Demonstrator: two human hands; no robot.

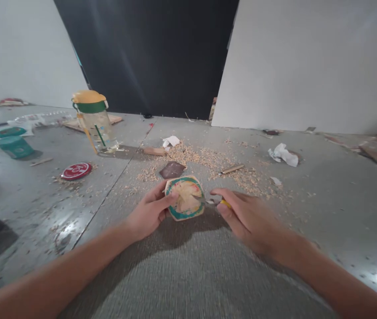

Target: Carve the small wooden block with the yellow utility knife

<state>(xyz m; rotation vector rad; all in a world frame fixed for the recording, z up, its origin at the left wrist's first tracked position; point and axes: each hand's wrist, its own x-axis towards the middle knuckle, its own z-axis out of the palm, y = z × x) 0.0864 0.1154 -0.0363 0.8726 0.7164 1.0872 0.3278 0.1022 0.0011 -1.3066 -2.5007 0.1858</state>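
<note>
My left hand [153,210] is closed on the left edge of a roughly eight-sided wooden block [186,201], its thumb lying on the face. The face is pale wood with a teal painted ring and reddish-yellow smears, tilted toward me. In my right hand [243,217] is a yellow-handled knife [225,204], mostly hidden by the fingers. Its short metal blade points left at the block's right edge; motion blur hides whether it touches. Just beyond the block lies a dark brown sandpaper-like piece [172,169].
Wood shavings [205,157] spread over the grey floor. Around them are a wooden stick [232,169], a wooden piece [155,151] and crumpled paper [284,154]. Leftward stand a yellow-lidded bottle [97,124], a red round lid [76,171] and a teal cup [14,147]. Panels [301,66] lean behind.
</note>
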